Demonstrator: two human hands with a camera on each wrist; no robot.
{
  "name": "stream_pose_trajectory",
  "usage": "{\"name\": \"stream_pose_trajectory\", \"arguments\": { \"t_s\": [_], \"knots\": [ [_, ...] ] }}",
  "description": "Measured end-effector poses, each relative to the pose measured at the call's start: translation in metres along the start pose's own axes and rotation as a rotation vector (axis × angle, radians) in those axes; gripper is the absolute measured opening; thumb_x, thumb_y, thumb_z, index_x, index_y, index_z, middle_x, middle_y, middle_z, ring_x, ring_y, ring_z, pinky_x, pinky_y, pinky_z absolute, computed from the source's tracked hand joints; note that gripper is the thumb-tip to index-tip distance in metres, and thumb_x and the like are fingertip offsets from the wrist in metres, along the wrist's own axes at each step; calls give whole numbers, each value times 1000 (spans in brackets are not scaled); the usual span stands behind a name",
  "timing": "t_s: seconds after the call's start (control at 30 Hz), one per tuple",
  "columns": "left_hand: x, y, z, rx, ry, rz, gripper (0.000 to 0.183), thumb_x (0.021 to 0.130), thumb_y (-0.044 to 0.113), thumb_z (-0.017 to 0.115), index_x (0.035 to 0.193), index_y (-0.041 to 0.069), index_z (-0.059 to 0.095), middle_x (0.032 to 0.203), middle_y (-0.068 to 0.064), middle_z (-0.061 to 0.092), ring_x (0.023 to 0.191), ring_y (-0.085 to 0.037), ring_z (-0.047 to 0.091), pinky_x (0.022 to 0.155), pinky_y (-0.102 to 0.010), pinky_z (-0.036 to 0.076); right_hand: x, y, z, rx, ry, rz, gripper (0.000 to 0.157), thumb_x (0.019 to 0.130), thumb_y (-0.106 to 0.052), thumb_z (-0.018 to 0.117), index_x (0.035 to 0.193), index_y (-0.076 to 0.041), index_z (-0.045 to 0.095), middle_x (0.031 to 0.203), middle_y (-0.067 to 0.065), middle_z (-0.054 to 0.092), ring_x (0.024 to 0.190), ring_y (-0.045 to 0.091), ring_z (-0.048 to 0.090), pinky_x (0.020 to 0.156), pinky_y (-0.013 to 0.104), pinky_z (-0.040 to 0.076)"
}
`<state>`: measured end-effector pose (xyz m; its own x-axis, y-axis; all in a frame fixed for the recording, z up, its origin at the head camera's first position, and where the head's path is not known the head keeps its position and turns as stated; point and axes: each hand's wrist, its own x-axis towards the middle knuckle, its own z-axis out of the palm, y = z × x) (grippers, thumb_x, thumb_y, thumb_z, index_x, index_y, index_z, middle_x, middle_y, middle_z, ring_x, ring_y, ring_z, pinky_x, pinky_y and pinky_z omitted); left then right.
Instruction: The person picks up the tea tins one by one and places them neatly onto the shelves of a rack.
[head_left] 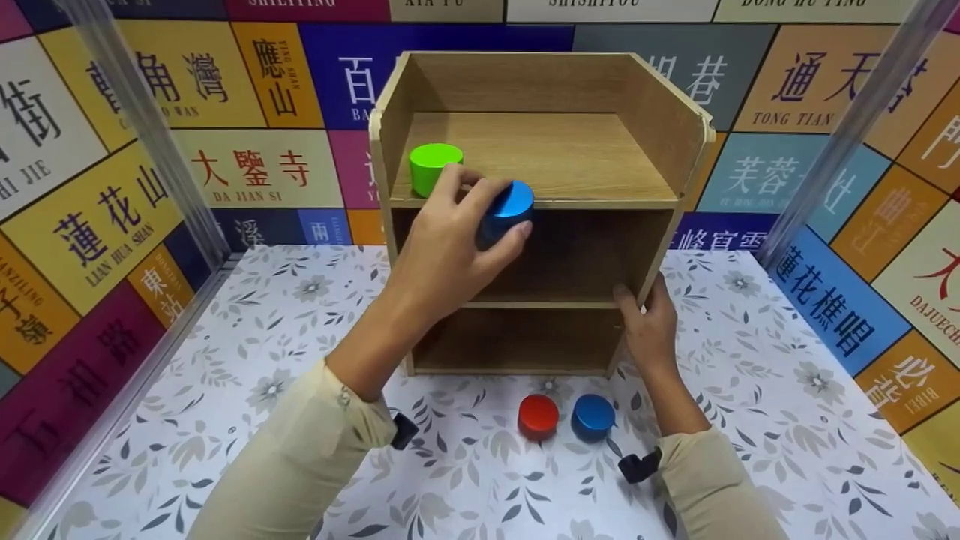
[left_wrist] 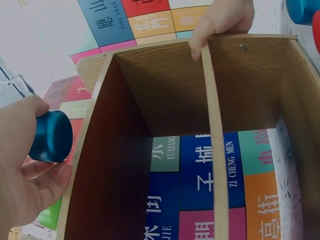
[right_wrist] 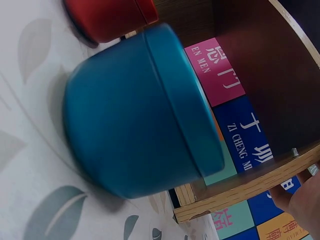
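My left hand grips a small round blue tin between fingers and thumb, in front of the top board of a wooden shelf unit. Beside those fingers, a bright green tin stands at the left end of the top board. In the left wrist view the held blue tin shows in front of the shelf's edge. My right hand holds the right side panel of the shelf, its thumb at the front edge near the middle board. Part of that hand is hidden behind the panel.
On the flowered tablecloth before the shelf stand a red tin and another blue tin. Walls of coloured panels with lettering surround the table, and clear posts rise at its far corners.
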<state>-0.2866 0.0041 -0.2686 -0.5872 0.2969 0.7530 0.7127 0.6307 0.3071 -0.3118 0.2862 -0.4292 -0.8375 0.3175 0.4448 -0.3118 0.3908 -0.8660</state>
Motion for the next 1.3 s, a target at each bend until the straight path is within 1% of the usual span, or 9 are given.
{"name": "stream_pose_trajectory", "arguments": {
  "t_s": [0.07, 0.17, 0.33, 0.57, 0.73, 0.9, 1.03, 1.3],
  "knots": [
    [3, 2, -1, -3, 3, -2, 50, 88, 50, 54, 127, 19, 57, 121, -3, 48, 110, -14, 51, 94, -25, 46, 0, 0, 0, -5, 2, -6, 50, 90, -32, 58, 135, -15, 44, 131, 12, 53, 121, 23, 49, 103, 40, 36],
    [7, 4, -2, 21, -7, -14, 51, 88, 52, 53, 128, 20, 56, 121, -2, 48, 110, -12, 51, 95, -23, 44, 0, -1, 0, -3, 10, -22, 48, 90, -30, 58, 133, -14, 46, 128, 12, 54, 119, 22, 50, 102, 39, 36],
    [12, 4, -1, 31, 4, -18, 51, 88, 50, 53, 127, 18, 57, 119, -3, 49, 106, -12, 53, 94, -22, 45, 0, -1, -1, -7, 22, -25, 45, 90, -29, 59, 131, -13, 48, 125, 11, 56, 117, 21, 51, 101, 38, 37],
    [17, 4, 0, 109, -13, -39, 51, 89, 51, 50, 130, 21, 55, 121, -2, 48, 107, -11, 50, 96, -20, 42, 0, 0, -1, 0, 14, -33, 47, 90, -29, 59, 133, -14, 47, 128, 11, 55, 119, 21, 50, 103, 38, 36],
    [21, 4, 0, 129, 3, -38, 49, 90, 50, 50, 129, 21, 55, 120, -1, 48, 107, -12, 50, 97, -20, 42, 0, -1, -2, 11, 2, -27, 47, 90, -29, 59, 132, -14, 46, 128, 11, 55, 119, 21, 50, 103, 39, 36],
    [26, 4, 2, 144, 4, -42, 49, 90, 49, 50, 129, 21, 55, 119, -3, 48, 105, -12, 51, 95, -21, 43, -1, -1, -2, 8, -13, -19, 47, 91, -31, 59, 132, -14, 45, 127, 12, 55, 119, 21, 49, 102, 40, 36],
    [30, 2, 4, 155, 11, -42, 49, 90, 49, 49, 129, 20, 55, 118, -4, 49, 103, -14, 52, 93, -23, 45, -2, -2, -2, 6, -7, -21, 46, 91, -31, 59, 132, -14, 46, 127, 12, 55, 117, 21, 50, 101, 40, 37],
    [31, -3, 10, 188, 12, -37, 49, 91, 48, 49, 130, 18, 54, 116, -6, 48, 103, -15, 53, 92, -26, 47, -3, -2, -1, 1, -14, -8, 50, 91, -32, 57, 137, -18, 42, 131, 12, 52, 120, 22, 49, 103, 41, 36]
  ]
}}
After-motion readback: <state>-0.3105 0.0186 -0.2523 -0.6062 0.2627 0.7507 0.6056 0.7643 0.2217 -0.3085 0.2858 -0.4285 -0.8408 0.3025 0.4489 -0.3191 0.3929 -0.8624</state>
